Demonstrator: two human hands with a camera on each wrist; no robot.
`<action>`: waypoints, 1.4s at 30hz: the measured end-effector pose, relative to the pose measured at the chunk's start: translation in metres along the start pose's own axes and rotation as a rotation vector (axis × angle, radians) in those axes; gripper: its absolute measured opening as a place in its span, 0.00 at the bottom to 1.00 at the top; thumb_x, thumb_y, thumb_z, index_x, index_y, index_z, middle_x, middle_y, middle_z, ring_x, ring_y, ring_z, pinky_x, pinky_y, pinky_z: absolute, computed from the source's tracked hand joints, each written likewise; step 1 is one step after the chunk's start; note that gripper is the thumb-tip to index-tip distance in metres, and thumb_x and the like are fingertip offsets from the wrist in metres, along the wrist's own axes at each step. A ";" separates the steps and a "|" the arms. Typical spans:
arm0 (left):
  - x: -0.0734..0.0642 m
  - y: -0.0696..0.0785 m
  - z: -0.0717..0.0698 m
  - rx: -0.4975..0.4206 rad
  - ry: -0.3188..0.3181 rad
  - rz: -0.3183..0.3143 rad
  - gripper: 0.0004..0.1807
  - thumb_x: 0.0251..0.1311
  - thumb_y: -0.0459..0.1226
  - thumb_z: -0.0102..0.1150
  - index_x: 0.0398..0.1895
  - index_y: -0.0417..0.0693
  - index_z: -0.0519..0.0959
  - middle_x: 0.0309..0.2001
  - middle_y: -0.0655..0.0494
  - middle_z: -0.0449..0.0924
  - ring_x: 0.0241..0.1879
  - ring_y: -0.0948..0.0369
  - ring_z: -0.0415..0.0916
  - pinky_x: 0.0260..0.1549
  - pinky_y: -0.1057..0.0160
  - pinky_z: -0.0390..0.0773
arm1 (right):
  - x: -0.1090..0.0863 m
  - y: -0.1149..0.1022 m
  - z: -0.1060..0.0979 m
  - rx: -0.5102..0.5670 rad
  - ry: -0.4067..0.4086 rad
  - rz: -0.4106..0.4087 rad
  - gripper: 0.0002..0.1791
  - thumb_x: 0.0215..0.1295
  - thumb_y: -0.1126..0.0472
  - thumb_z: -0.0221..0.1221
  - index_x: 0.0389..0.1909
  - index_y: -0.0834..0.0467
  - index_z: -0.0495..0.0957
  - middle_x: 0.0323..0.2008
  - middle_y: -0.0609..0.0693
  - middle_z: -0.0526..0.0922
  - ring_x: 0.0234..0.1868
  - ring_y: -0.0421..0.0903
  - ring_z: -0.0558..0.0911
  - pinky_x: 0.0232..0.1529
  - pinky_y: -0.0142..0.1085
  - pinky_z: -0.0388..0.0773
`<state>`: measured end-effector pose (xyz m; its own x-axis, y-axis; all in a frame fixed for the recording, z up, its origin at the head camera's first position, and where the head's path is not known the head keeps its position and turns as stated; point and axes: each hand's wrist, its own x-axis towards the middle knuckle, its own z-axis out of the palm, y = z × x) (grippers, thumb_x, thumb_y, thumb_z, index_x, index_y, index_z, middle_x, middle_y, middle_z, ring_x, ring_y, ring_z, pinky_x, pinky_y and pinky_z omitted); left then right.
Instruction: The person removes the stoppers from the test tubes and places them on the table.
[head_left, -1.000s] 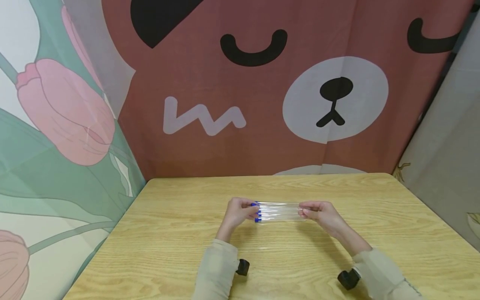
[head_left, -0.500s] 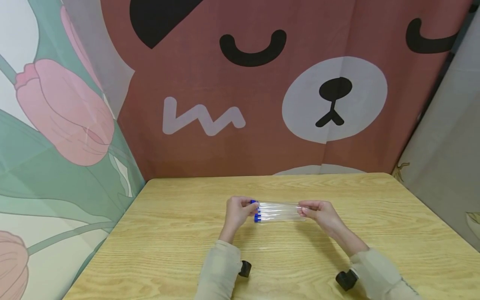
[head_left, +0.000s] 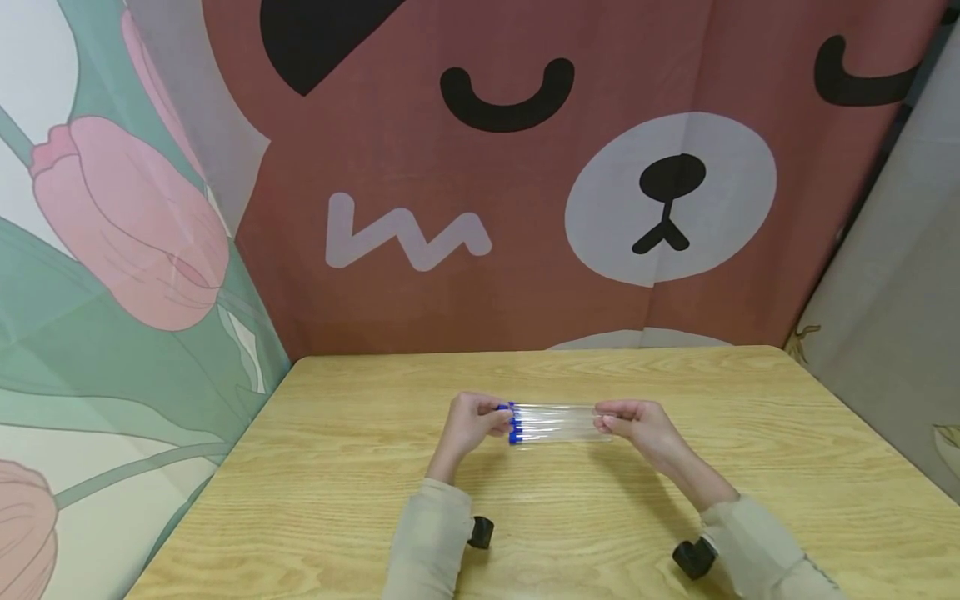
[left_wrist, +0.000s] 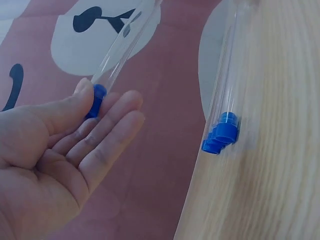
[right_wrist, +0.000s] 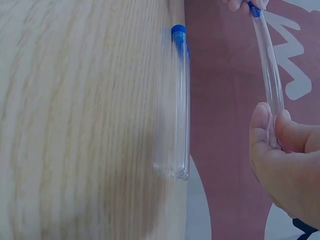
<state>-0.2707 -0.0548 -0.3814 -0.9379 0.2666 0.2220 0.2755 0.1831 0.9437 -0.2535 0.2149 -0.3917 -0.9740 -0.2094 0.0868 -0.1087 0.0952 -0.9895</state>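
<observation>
A clear test tube [right_wrist: 270, 65] with a blue cap [left_wrist: 98, 97] is held level above the table between both hands. My left hand [head_left: 468, 425] pinches the cap between thumb and fingers, its outer fingers stretched out loosely in the left wrist view. At the rounded far end, my right hand [head_left: 647, 429] grips the tube between thumb and fingertips. Under it, several similar test tubes [right_wrist: 181, 110] lie side by side on the wood-grain table [head_left: 360, 500], their blue caps [left_wrist: 222, 135] all at the left. From the head view, the held tube overlaps this row.
Behind the table hangs a reddish-brown cloth [head_left: 525, 308] with a printed bear face. A tulip-print curtain [head_left: 135, 358] borders the left side, and a pale curtain [head_left: 892, 275] the right. Black wrist cameras [head_left: 693, 557] sit by the beige sleeves [head_left: 431, 533].
My left hand and forearm have shifted slightly right, then back left, with the fingers staying at the cap. The right hand has stayed nearly still; the tubes on the table have not moved.
</observation>
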 end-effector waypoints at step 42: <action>-0.001 -0.005 -0.015 -0.135 0.028 -0.013 0.11 0.57 0.27 0.54 0.38 0.21 0.75 0.31 0.30 0.77 0.28 0.51 0.80 0.28 0.60 0.79 | -0.004 0.007 -0.014 0.034 -0.014 -0.004 0.19 0.64 0.73 0.47 0.52 0.83 0.60 0.36 0.52 0.80 0.38 0.41 0.80 0.44 0.36 0.75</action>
<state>-0.2740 -0.0699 -0.3827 -0.9471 0.2386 0.2147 0.2344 0.0573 0.9704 -0.2528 0.2301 -0.3971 -0.9707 -0.2232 0.0895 -0.1056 0.0616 -0.9925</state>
